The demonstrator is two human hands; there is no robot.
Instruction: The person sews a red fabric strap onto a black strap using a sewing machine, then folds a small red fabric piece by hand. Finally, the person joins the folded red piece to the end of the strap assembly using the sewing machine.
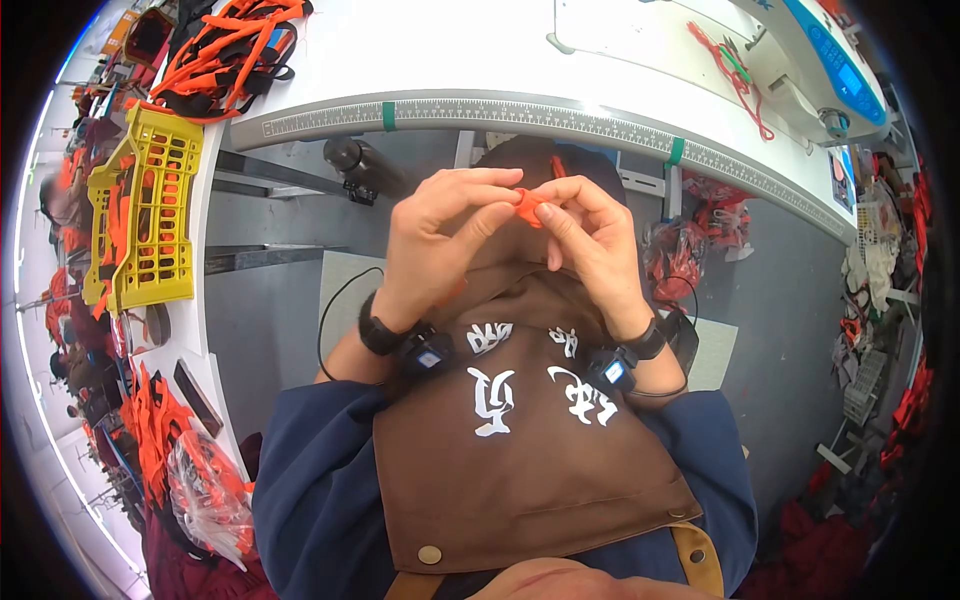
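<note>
In the head view, a small bright orange piece of fabric [528, 207], folded or bunched, is held between both hands above my lap. My left hand [445, 228] pinches its left side with thumb and fingers. From the right, my right hand [592, 232] grips the same piece between thumb and index finger. The fingers cover much of it, so its full shape is hidden. Both hands are in front of the table edge, over the brown apron [530, 450]. Each wrist wears a black strap with a small device.
A white table [430, 50] has a ruler strip [300, 122] along its edge. Orange and black straps [235, 60] lie at its left, near a yellow basket [180, 230]. Green-handled snips [735, 65], red cord [765, 120] and a sewing machine [810, 60] are at the right.
</note>
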